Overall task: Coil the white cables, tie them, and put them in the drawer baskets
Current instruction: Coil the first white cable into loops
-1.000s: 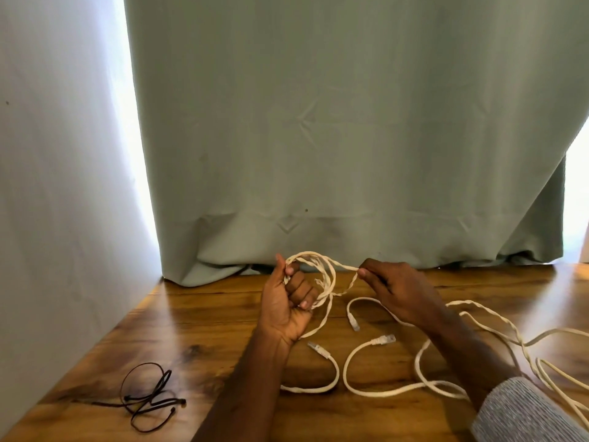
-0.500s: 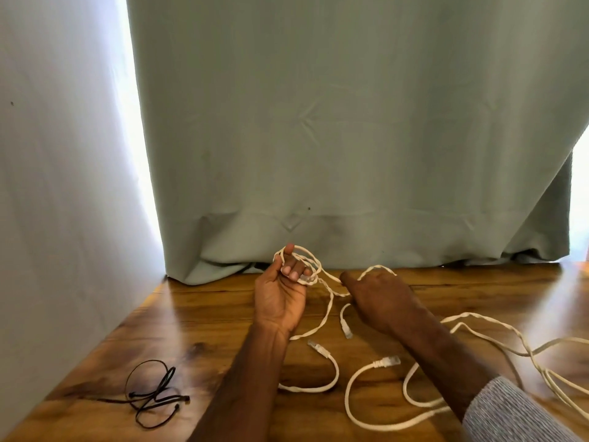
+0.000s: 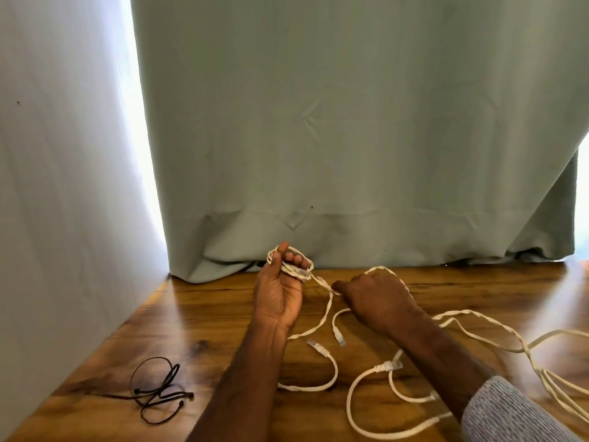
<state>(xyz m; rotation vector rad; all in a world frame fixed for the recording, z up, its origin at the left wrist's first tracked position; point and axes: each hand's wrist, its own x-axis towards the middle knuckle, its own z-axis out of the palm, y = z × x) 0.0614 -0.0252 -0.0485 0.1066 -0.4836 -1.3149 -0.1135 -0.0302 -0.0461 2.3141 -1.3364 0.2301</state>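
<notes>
two hands work above a wooden table [image 3: 204, 317], seen from the head camera. the left hand [image 3: 279, 295] is raised palm-up near the table's far edge, its fingers curled around a small coil [image 3: 294, 266] of white cable, with the thumb upright against the loops. one strand [image 3: 322, 282] runs from that coil to the right hand [image 3: 376, 298], which lies knuckles-up just beside it; the fingers are bent down and closed, apparently pinching the strand at the thumb side, though the fingertips themselves are hidden. a loop of the same white cable arches over the back of the right hand.

the loose white cables [image 3: 462, 320] lie spread on the table to the right and in front of the hands. four plug ends are visible: one [image 3: 318, 347] beside the left forearm, one [image 3: 339, 338] below the right hand, one [image 3: 390, 366] against the right forearm, and one [image 3: 434, 395] near the grey sleeve [image 3: 510, 413]. how many separate cables these belong to cannot be told.

one thin black cord [image 3: 157, 390] lies tangled at the near left of the table, well apart from the hands. one pale green curtain [image 3: 350, 122] hangs behind, its hem touching the table.
</notes>
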